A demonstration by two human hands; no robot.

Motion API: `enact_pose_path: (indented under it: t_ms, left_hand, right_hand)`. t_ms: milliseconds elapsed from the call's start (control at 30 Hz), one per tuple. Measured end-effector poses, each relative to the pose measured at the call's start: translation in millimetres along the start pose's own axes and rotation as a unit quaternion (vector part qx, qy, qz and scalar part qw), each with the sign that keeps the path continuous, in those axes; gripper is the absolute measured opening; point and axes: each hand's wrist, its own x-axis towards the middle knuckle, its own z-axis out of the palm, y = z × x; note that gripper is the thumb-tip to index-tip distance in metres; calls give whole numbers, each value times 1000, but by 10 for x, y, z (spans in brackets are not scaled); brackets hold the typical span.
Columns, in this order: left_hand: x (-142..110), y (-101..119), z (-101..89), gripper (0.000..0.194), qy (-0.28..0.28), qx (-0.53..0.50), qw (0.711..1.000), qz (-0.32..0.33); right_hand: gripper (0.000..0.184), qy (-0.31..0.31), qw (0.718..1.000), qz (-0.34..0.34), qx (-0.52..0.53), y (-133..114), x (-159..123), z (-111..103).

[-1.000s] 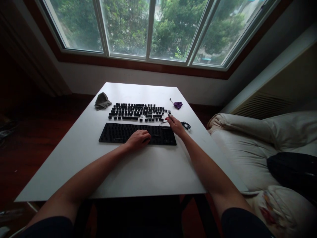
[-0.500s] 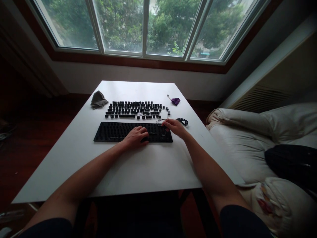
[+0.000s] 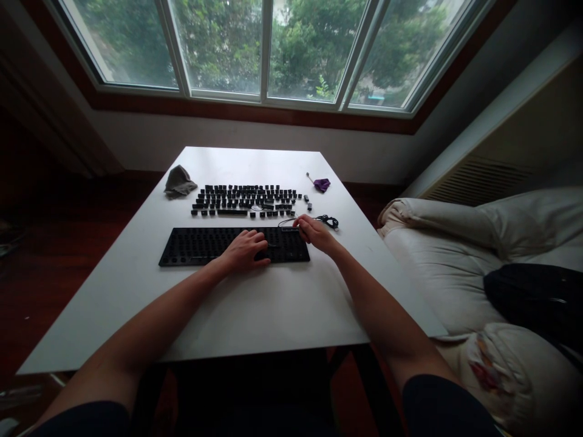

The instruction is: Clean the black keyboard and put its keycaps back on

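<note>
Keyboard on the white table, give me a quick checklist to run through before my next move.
1. Keyboard fully on the table: ok, no edge overhangs.
2. Left hand on the keyboard: ok, it rests across the middle.
3. Right hand holding something: cannot tell, its fingertips are too small to read.
4. Keycaps off the keyboard: ok, most lie in rows beyond it.
5. Coiled cable off the keyboard: ok, it lies beyond the right corner.
6. Grey cloth out of the way: ok, it sits far left.
</note>
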Motion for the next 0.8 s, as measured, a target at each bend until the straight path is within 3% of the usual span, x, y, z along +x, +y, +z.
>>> enact_pose_path:
  t_ms: [100,233,367,600,800]
  left_hand:
    - [8,-19,6,24,-2,-17,1000,2]
    - [5,-35,15,24,-2,-39,999,2]
    - [-16,-41,19,27,-3,-12,1000,5]
    - [-43,-84,13,29,5,9,1000,26]
    - [-50,-87,25,33,5,12,1000,20]
  right_hand:
    - [25,1,1000,16,-26,4,-13,37]
    - [31,9,1000,20,-11,55,-2,91]
    - [24,6,996,25,89,56,11,120]
    - [38,-24,962,29,270,-90,-26,169]
    - [42,-5,974,2,225,-122,-43,212]
